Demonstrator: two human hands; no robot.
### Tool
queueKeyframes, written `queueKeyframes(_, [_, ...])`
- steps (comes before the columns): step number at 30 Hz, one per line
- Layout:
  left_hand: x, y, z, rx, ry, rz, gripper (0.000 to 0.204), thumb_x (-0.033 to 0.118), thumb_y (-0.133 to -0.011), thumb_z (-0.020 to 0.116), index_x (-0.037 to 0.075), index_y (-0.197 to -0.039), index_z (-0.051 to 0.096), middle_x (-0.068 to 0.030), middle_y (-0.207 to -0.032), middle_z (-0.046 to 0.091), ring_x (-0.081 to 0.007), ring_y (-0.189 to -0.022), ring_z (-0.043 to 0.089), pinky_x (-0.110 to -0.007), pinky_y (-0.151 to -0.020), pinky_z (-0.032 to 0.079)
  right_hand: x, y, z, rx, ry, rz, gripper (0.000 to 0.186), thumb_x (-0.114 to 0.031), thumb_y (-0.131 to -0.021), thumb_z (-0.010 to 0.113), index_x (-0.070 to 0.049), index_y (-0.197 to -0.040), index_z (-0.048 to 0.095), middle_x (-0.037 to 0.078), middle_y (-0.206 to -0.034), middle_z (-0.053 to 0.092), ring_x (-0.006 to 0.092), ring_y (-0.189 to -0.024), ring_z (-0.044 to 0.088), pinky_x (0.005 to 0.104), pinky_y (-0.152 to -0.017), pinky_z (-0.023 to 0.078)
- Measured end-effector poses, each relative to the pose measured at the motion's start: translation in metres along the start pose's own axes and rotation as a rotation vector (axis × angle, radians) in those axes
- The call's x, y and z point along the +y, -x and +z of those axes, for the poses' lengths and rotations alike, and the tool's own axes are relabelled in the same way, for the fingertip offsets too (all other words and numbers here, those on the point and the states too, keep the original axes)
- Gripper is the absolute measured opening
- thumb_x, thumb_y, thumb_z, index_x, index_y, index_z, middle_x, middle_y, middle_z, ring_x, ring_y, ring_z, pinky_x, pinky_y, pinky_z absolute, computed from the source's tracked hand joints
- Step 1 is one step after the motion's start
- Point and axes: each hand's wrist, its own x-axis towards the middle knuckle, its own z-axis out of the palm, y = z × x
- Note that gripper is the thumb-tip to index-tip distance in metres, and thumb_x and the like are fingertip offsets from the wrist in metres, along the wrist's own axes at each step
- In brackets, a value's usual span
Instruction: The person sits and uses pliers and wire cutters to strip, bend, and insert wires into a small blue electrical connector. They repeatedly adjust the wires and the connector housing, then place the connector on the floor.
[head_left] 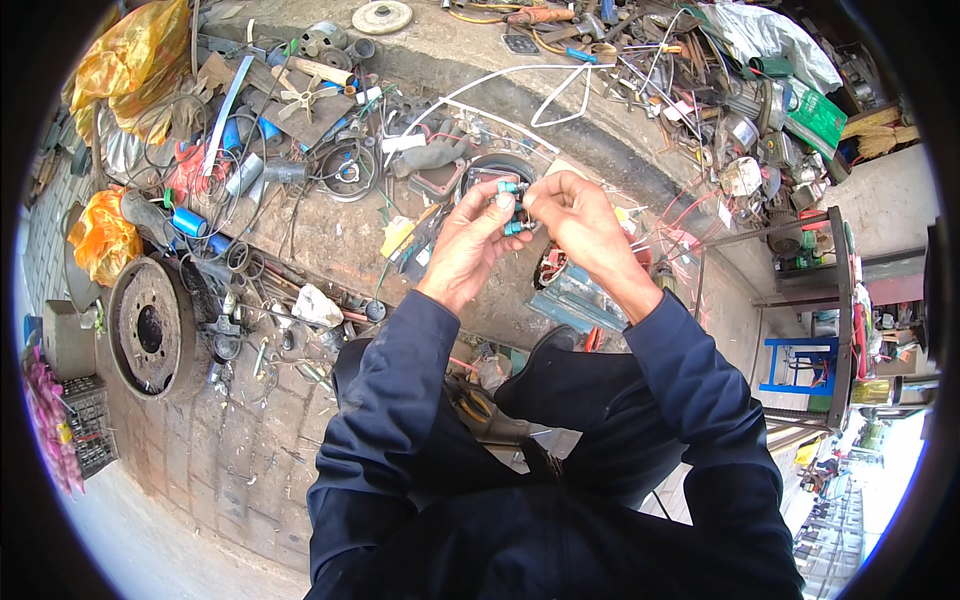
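Observation:
A small teal part with dark metal pieces [512,228] sits between my two hands, above the cluttered ground. My left hand [465,250] grips it from the left with thumb and fingers closed. From the other side, my right hand [588,228] pinches at its right end, with the fingers curled together. The exact kind of part is too small to make out, and the right fingertips partly hide it. Just behind my fingers stands a round dark pan [497,163]. Below my right hand lies a grey-blue box-like case [575,300].
A rusty wheel rim [150,330] stands at the left, near an orange plastic bag [105,240]. Metal scrap, wires and blue cylinders [188,222] cover the ground ahead. White strips [500,112] lie across the step. At the right is a metal frame stand [840,320].

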Motion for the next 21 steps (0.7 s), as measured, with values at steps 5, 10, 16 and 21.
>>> queueKeyframes(5, [0.0008, 0.0006, 0.0014, -0.023, -0.024, -0.009, 0.032, 0.027, -0.1, 0.065, 0.01, -0.127, 0.061, -0.0025, -0.115, 0.067, -0.015, -0.098, 0.066, -0.031, -0.083, 0.057, 0.0014, -0.0089, -0.0047, 0.007, 0.048, 0.113, 0.023, -0.023, -0.099, 0.065, 0.0, -0.095, 0.068, -0.001, -0.076, 0.063, 0.0041, -0.063, 0.05, 0.0243, -0.054, 0.04])
queueKeyframes(10, [-0.0002, 0.0008, 0.003, -0.025, -0.063, -0.001, 0.031, 0.026, -0.1, 0.066, 0.01, -0.126, 0.061, -0.0023, -0.11, 0.067, -0.0149, -0.095, 0.067, -0.032, -0.082, 0.058, 0.0044, -0.0093, -0.001, 0.029, 0.097, 0.028, 0.024, -0.023, -0.099, 0.066, 0.0, -0.097, 0.068, 0.0, -0.077, 0.064, 0.0049, -0.065, 0.052, 0.0244, -0.055, 0.041])
queueKeyframes(16, [-0.0016, -0.0002, 0.004, -0.005, -0.053, -0.001, 0.032, 0.027, -0.099, 0.067, 0.009, -0.125, 0.061, -0.003, -0.108, 0.067, -0.0152, -0.093, 0.067, -0.032, -0.082, 0.058, 0.0051, -0.0077, -0.0052, -0.01, 0.002, -0.023, 0.024, -0.02, -0.097, 0.066, 0.004, -0.101, 0.068, 0.013, -0.09, 0.074, 0.0142, -0.081, 0.067, 0.0301, -0.071, 0.053])
queueKeyframes(21, [0.0007, 0.001, 0.0044, -0.041, -0.02, -0.025, 0.039, 0.032, -0.1, 0.065, 0.008, -0.131, 0.059, -0.0056, -0.112, 0.068, -0.0186, -0.092, 0.068, -0.032, -0.08, 0.057, 0.0032, -0.0109, -0.0091, -0.004, 0.036, -0.001, 0.021, -0.02, -0.099, 0.065, 0.001, -0.101, 0.068, 0.002, -0.082, 0.066, 0.0077, -0.07, 0.055, 0.0257, -0.061, 0.045])
